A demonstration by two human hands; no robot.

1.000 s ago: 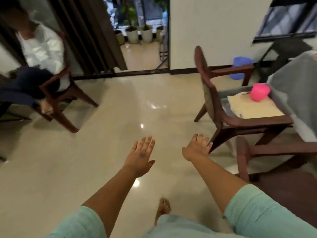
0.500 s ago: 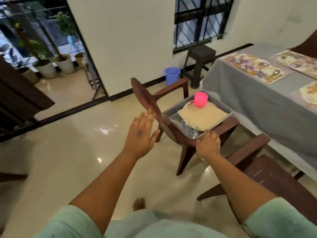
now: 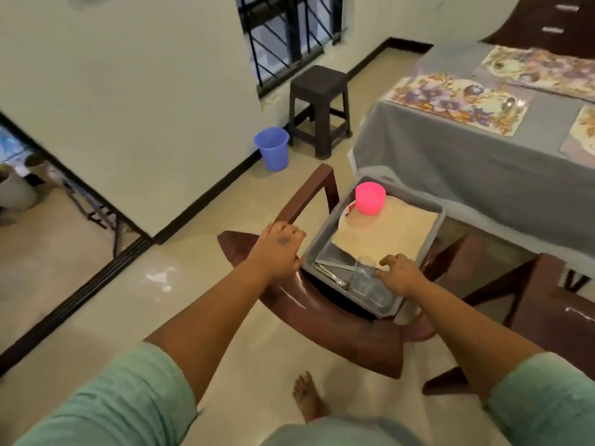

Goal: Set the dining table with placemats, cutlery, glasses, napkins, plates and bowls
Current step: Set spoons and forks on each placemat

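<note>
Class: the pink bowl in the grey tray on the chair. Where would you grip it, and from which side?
Probably by the rim, from above: the pink bowl stands upright on the beige cloth at the far end of the grey tray, its open top unobstructed.
</note>
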